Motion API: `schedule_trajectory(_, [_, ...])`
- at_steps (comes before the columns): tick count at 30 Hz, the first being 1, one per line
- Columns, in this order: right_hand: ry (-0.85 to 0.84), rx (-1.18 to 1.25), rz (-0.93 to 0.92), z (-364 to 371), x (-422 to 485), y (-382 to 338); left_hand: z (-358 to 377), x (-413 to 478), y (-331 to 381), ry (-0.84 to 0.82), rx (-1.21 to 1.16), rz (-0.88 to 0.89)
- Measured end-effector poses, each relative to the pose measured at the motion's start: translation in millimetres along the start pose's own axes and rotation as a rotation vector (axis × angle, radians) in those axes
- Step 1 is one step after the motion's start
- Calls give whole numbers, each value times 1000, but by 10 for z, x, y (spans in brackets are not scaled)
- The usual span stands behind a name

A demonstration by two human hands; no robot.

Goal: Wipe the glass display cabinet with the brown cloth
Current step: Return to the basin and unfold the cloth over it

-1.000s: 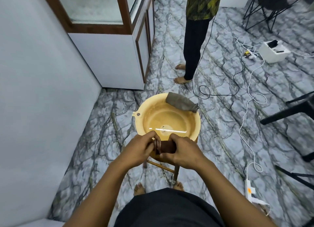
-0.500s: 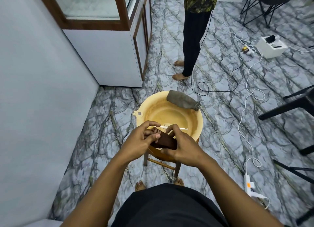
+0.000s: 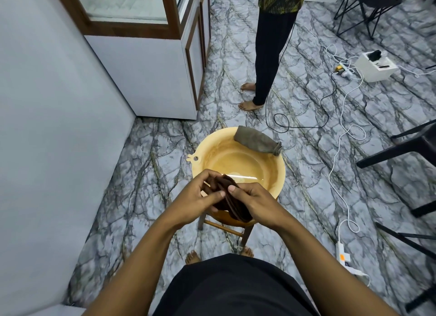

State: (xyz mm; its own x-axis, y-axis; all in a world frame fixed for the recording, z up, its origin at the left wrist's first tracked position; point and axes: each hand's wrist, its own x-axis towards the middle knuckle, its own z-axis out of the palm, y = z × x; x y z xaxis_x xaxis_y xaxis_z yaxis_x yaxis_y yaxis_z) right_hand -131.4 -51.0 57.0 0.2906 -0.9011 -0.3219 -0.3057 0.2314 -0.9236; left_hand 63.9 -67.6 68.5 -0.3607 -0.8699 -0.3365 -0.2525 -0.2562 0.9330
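I grip the brown cloth (image 3: pixel 228 197) with my 2 hands, just above the near rim of the yellow basin (image 3: pixel 282 171). My left hand (image 3: pixel 198 195) and right hand (image 3: pixel 257 200) close on it from either side. Both thumbs press on top and the other fingers curl underneath, mostly hidden by the bunched folds. The cloth's lower end hangs over the basin's near edge and covers it. I cannot tell whether the cloth is wet.

The basin sits on a wooden stool (image 3: pixel 224 229), of which only 2 legs and a rung show below my wrists. A bright streak of light crosses the basin's bottom, and how much water lies there is hard to make out. A grey cloth (image 3: pixel 256 142) lies draped over the far rim.

The glass display cabinet (image 3: pixel 174 20) stands well apart at the upper left, against the wall (image 3: pixel 47 126). It is cut off by the top edge, so only a lower corner of glass, brown frame and white base show.

Beside it stands another person (image 3: pixel 271 55), barefoot and cut off above the waist. A black cable (image 3: pixel 304 124) loops on the marbled floor near their feet. At the right are a white box (image 3: pixel 375 66), a white cable (image 3: pixel 337 155), a power strip (image 3: pixel 343 256) and black chair legs (image 3: pixel 405 148), partly out of view.
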Motion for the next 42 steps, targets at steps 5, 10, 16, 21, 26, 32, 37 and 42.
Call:
schedule_trajectory(5, [-24,32,39,38,18,-29,17,1,19,90,111,10])
schedule_trajectory(10, [49,14,62,17,54,-38,-50,29,-30,121,137,43])
schedule_trajectory(16, [267,139,100,60,65,-59,-147,60,-134,199,20,-7])
schedule_trajectory(21, [320,56,84,24,-12,2,-207,30,-198,172,110,-32])
schedule_trajectory(26, [304,219,139,46,-80,-27,-171,-26,-87,-10,163,-63])
schedule_trajectory(32, [321,312,173,87,-71,-146,66,-83,-7,-189,344,11])
schedule_trajectory(37, [288,429,208,24,-86,-128,68,-26,-10,-92,374,73])
schedule_trajectory(42, [338,466,228,-80,-140,-57,-196,-40,-87,-74,83,-29])
